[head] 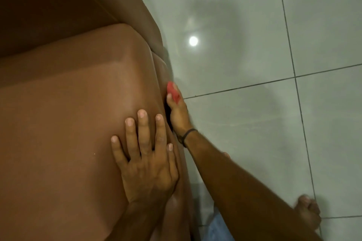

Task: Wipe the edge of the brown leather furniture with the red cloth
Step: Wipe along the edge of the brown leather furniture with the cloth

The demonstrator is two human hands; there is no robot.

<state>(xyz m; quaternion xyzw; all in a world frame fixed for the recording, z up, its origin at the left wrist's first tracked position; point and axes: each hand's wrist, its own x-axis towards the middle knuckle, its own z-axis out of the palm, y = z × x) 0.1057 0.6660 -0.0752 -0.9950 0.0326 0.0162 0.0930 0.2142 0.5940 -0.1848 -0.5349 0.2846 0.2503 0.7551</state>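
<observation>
Your right hand closes its grip on the red cloth, pressed at its fingertips against the brown leather furniture's side edge — your left hand lies flat, fingers spread, just beside it on top; tiled floor beyond.

Mostly hidden: red cloth, bunched inside right hand and tucked behind brown leather furniture edge. Fingers out of sight down that side. Furniture cropped left and top. Bare foot blurred, half covered by forearm.

Red cloth against brown furniture edge
</observation>
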